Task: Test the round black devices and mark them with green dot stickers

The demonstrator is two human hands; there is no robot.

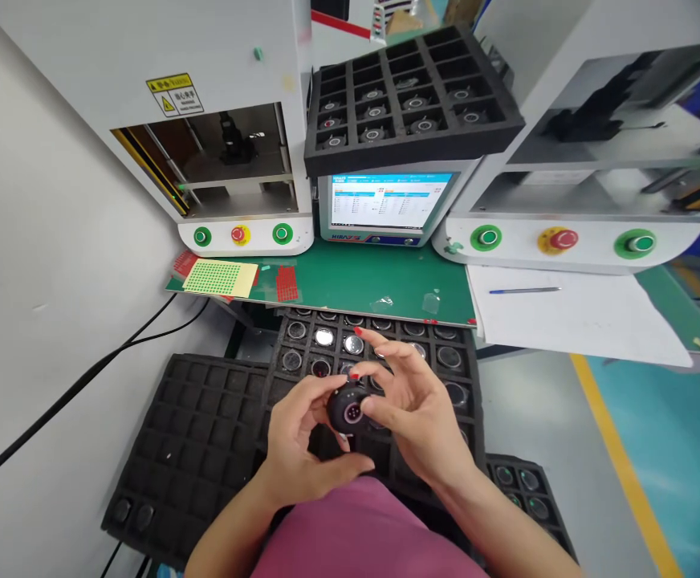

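Observation:
A small round black part (348, 410) with a pinkish ring on its face sits between both hands, just above my lap. My left hand (302, 441) cups it from the left and below. My right hand (407, 401) pinches its right edge with thumb and forefinger, the other fingers spread; red dots mark two fingertips. Beneath the hands lies a black foam tray (455, 341) with several round parts in its cells.
A mostly bare black tray (199, 449) lies at the left, another tray (524, 482) at the right. On the green bench (374, 281) stand a screen (386, 205), two machines (229, 160) (572, 193) with green and red buttons, sticker sheets (221, 277), paper and a pen (524, 290). A filled tray (410, 88) rests on top.

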